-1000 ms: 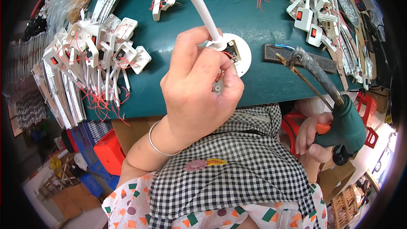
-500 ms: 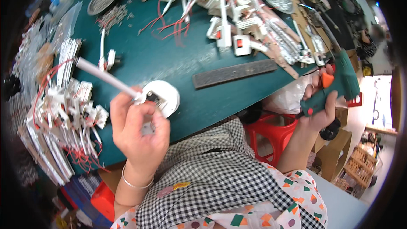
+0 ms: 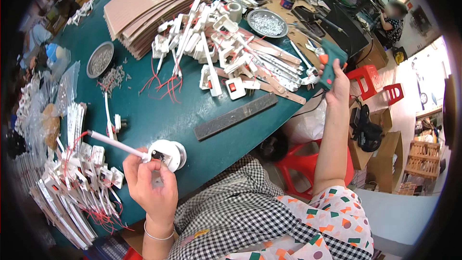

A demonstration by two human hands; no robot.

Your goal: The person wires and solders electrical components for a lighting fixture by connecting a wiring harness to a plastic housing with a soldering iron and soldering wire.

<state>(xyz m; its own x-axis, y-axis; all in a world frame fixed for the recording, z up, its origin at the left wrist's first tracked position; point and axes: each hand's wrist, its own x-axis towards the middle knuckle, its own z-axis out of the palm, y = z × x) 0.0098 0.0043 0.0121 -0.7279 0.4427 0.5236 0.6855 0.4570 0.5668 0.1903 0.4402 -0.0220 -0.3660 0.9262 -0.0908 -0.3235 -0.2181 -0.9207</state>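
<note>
Cluttered green worktable (image 3: 159, 120) in a crowded workshop

counter (image 3: 159, 115): dark green | lamp base (image 3: 168, 154): white | power screwdriver (image 3: 329, 67): green, orange trigger | apron (image 3: 240, 221): black-white check | stool (image 3: 368, 77): red

Corrugated cardboard stack (image 3: 144, 7) far side; two screw dishes (image 3: 100, 59) (image 3: 267, 22); grey metal bar (image 3: 236, 116) on green table (image 3: 159, 120).

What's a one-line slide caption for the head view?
Left hand steadies a round white lamp base on the green table; right hand lifts a green electric screwdriver.
</note>
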